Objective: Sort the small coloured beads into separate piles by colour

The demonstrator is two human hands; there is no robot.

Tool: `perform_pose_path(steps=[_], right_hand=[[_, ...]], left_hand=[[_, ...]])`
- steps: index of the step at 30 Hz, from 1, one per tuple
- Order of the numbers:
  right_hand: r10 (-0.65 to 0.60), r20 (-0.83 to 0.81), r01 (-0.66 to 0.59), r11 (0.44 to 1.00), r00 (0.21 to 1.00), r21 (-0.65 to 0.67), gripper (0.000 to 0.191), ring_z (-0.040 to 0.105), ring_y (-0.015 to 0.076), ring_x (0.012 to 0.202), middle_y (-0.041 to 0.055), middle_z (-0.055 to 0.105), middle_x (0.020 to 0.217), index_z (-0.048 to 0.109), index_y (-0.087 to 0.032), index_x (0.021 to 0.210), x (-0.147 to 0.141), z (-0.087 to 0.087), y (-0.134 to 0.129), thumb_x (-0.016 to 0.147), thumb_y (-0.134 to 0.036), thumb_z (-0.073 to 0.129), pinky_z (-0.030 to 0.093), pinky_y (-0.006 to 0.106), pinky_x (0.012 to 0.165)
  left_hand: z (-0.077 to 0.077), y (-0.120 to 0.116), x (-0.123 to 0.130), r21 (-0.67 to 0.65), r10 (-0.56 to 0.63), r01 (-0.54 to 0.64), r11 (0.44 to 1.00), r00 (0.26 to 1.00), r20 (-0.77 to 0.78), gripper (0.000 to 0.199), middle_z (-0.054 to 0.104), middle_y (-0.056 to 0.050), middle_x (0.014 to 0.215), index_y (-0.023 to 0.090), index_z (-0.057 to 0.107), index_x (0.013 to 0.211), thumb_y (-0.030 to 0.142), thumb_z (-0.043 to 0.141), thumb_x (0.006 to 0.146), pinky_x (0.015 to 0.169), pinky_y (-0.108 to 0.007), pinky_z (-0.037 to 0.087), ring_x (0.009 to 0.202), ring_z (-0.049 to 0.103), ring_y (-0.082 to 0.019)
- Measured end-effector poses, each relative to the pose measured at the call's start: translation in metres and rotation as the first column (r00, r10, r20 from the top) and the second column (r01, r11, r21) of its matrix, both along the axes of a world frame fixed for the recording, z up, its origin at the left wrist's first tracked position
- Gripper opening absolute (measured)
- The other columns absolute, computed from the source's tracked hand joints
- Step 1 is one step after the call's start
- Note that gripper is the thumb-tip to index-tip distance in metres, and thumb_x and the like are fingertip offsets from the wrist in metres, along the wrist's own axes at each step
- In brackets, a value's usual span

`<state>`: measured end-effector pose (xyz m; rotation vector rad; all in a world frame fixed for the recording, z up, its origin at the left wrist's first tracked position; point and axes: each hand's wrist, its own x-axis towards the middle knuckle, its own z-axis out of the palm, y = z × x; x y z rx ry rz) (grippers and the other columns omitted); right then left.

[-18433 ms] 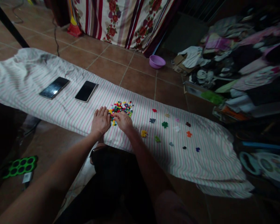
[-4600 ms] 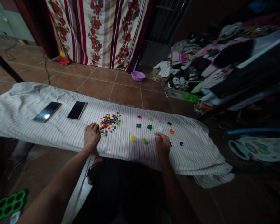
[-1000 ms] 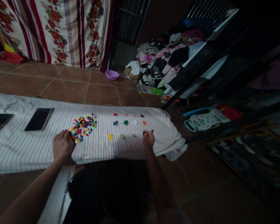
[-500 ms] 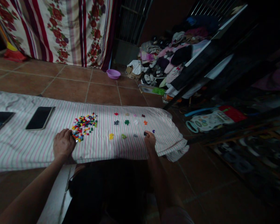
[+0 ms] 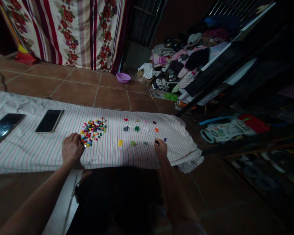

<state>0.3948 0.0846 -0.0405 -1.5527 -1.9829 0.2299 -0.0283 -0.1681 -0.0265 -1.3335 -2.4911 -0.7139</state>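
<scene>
A loose pile of small multicoloured plastic pieces (image 5: 93, 129) lies on the striped cloth (image 5: 107, 158). My left hand (image 5: 72, 147) rests palm down at the pile's near left edge, thumb apart from the bent fingers; I see nothing held in it. Farther right, my right hand (image 5: 161, 148) is closed at the fingertips on a small black piece (image 5: 156, 142). Colour-sorted clusters surround that hand: grey-blue (image 5: 145, 143), orange (image 5: 156, 129) and dark blue (image 5: 165, 139). Yellow pieces (image 5: 120, 142), lime pieces (image 5: 133, 143) and green pieces (image 5: 137, 129) lie to its left.
Two phones, one black-screened (image 5: 49, 121) and one with a glossy screen (image 5: 6, 127), lie on the cloth at left. Beyond, a purple basin (image 5: 123, 77) stands on the tiled floor near a heap of clothes (image 5: 178, 62). A toy panel (image 5: 221, 132) is at right.
The view has shifted, moving the whole scene slightly right. My right hand stays at the black pieces, its fingers a little lower over them. My left hand remains beside the pile.
</scene>
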Motion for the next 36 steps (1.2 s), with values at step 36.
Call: perform_pose_path(steps=[36], right_hand=[[0.715,-0.006,-0.715,0.699,0.699,0.017,0.027,0.059,0.0217,0.099,0.0064,0.072,0.099,0.076,-0.023,0.1,-0.267,0.022,-0.09,0.093,-0.017,0.051,0.047,0.034,0.091]], left_hand=[[0.002,0.005,0.011,0.091,0.241,-0.247,0.965,0.968,0.072,0.029,0.067,-0.015,0.122,0.017,0.064,0.106,0.021,0.039,0.091,0.105,-0.048,0.037,0.123,0.054,-0.031]])
